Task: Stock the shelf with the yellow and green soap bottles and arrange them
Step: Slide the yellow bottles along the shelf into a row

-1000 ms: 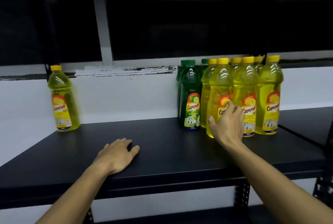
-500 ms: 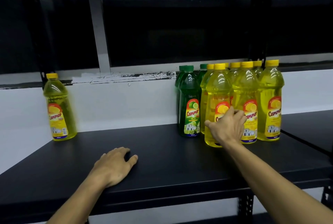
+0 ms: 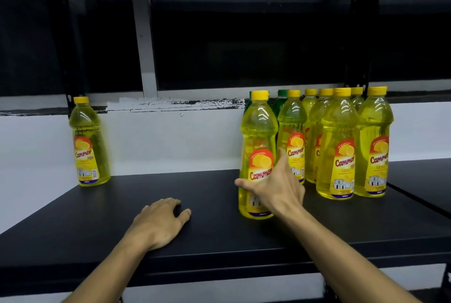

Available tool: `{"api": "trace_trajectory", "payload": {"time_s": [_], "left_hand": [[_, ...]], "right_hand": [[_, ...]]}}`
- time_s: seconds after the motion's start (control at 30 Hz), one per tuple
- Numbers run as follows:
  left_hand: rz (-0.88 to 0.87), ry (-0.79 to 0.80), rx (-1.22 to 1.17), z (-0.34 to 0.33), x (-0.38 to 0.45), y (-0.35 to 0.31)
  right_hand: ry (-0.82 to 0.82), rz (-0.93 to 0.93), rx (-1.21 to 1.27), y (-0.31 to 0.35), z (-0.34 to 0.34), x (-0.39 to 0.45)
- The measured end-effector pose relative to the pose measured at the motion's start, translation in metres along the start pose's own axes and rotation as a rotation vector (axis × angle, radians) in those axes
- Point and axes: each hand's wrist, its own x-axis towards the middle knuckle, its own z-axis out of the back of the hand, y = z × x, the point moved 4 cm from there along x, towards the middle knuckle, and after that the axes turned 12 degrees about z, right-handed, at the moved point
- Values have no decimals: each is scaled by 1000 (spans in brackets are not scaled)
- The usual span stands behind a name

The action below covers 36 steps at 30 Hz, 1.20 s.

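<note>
My right hand (image 3: 275,185) grips a yellow soap bottle (image 3: 258,136) around its label; the bottle stands upright on the black shelf (image 3: 195,241), in front of the group. Behind it to the right stand several yellow bottles (image 3: 339,146) packed close together. Green bottles (image 3: 282,94) are mostly hidden behind them; only caps and shoulders show. A lone yellow bottle (image 3: 88,142) stands at the far left against the wall. My left hand (image 3: 159,223) rests flat on the shelf near its front edge, holding nothing.
A black upright post (image 3: 366,34) rises behind the bottle group at the right. A second black shelf board (image 3: 424,180) adjoins on the right. A white wall (image 3: 170,141) backs the shelf, with dark panels above it.
My right hand has closed on the front yellow bottle and drawn it forward and left, away from the group; it now covers the green bottle. My left hand has stayed put.
</note>
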Motion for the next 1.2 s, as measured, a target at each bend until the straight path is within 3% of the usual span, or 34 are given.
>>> {"api": "trace_trajectory", "payload": {"time_s": [0.37,0.77,0.9,1.0,1.07,1.2], "left_hand": [[-27,-15,-2,3,-2,-1],[-18,-4,-25,4,2,3],[6,-96,-315,17,-6,4],[18,-226,-640,30,-22,1],[-35,-168,-746,29,-37,-15],[69,2,-704,9,-53,-56]], "right_hand": [[98,116,3,73,-42,-24],[135,181,88,64,-41,-24],[204,131,210,30,-23,-26],[312,129,-76,-3,-21,-21],[469,136,-240,-18,-33,-17],[640,134,-220,-27,-52,-15]]}}
